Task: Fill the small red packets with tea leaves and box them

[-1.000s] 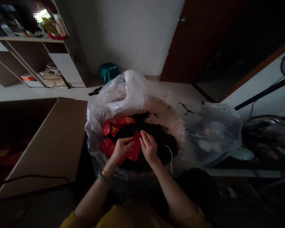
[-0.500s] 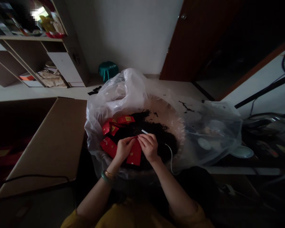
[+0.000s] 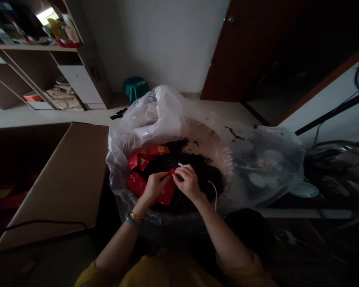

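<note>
My left hand point(image 3: 153, 186) pinches the top edge of a red packet point(image 3: 167, 193). My right hand point(image 3: 188, 181) is closed on the same edge, its fingertips almost against the left ones. Below the fingers the packet hangs over a heap of dark, loose leaf-like bits point(image 3: 205, 169). More red packets point(image 3: 137, 159) with gold labels lie at the left of the heap. A short white strip point(image 3: 180, 164) sticks out just beyond my right fingers; I cannot tell what it belongs to. The heap lies in a wide round container lined with a clear plastic bag point(image 3: 164, 101).
An open cardboard box point(image 3: 68, 175) with red items inside stands at my left. A white cord point(image 3: 215, 195) curves over the container's near right rim. Right of it are a clear bag point(image 3: 275, 159) and a pale dish point(image 3: 305, 190). A green-covered stool or bin point(image 3: 135, 88) stands by the wall.
The packet's lower part has swung left and up, tilting under my left hand. A small red piece of its top edge now shows between my fingertips. Both hands stay nearly in place.
</note>
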A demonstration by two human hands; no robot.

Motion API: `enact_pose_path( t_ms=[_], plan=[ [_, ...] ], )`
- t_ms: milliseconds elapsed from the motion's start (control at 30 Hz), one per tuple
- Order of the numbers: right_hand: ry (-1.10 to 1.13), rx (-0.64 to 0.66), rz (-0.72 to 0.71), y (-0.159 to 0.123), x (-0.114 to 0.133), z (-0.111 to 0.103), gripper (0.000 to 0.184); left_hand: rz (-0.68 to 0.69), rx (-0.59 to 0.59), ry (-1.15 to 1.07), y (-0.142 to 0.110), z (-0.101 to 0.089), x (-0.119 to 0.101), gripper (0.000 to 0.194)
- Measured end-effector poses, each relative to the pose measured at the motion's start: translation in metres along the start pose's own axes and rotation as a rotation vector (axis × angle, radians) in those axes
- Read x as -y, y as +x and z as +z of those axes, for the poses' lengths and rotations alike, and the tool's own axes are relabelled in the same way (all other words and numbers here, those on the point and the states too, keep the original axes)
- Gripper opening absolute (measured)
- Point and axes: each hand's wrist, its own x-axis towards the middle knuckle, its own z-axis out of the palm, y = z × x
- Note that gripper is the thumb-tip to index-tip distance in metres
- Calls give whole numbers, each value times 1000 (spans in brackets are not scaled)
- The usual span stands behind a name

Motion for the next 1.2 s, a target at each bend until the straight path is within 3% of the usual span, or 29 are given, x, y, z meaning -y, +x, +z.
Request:
enact_pose_path(
  t_ms=[233, 433, 533, 633, 700, 767, 867, 967, 1100, 1200],
  plan=[
    [199, 103, 309, -9, -7, -4, 6, -101, 99, -178, 7, -12, 16, 40],
    [100, 179, 266, -12, -11, -4, 17, -130, 252, -220, 3, -9, 10, 41],
    [57, 171, 318, -15, -16, -5, 19, -165, 162, -285, 2, -12, 5, 50],
    [117, 120, 449, -19, -15, -6, 23, -262, 34, -488, 2, -14, 6, 64],
    [277, 210, 503, -20, -10, -6, 24, -314, -6, -590, 2, -13, 8, 62],
    [493, 378, 529, -20, -4, -7, 28, -316, -30, -602, 0, -11, 11, 58],
    [672, 511, 642, -17, -2, -7, 38, -269, -30, -516, -2, -7, 13, 51],
    [629, 498, 791, -15, -6, -7, 51, -262, 6, -451, -3, -8, 14, 50],
    [715, 527, 818, -17, -8, -6, 55, -323, 60, -458, -2, -13, 14, 55],
    [819, 483, 850, -20, -4, -6, 53, -284, 91, -396, 2, -17, 14, 54]
  ],
)
